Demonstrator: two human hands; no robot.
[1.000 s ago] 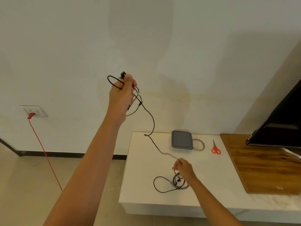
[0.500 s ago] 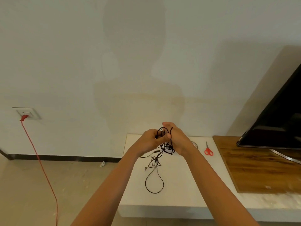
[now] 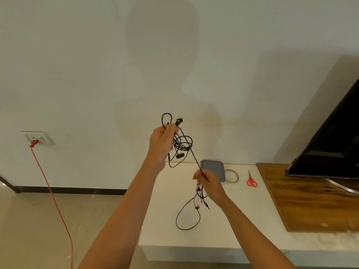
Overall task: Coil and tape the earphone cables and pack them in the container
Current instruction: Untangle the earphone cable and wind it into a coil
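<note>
My left hand point(image 3: 162, 144) is raised in front of the wall and grips a loose coil of black earphone cable point(image 3: 183, 143), with earbuds sticking out above and below the fist. A taut strand runs down to my right hand point(image 3: 209, 184), which pinches it above the white table point(image 3: 223, 230). More cable point(image 3: 189, 216) hangs from that hand and lies in a loop on the table. The grey container point(image 3: 212, 168) sits at the table's back, its lid on. A tape roll point(image 3: 232, 176) lies right of it.
Red-handled scissors point(image 3: 251, 180) lie beyond the tape roll. A wooden board point(image 3: 310, 199) covers the table's right part, with a dark screen point(image 3: 334, 144) standing on it. A red cord point(image 3: 50, 189) hangs from a wall socket point(image 3: 37, 138) at the left, down to the floor.
Half a second ago both hands were together at the coil. Now my left hand has risen with it and my right hand has slid down along the strand toward the table.
</note>
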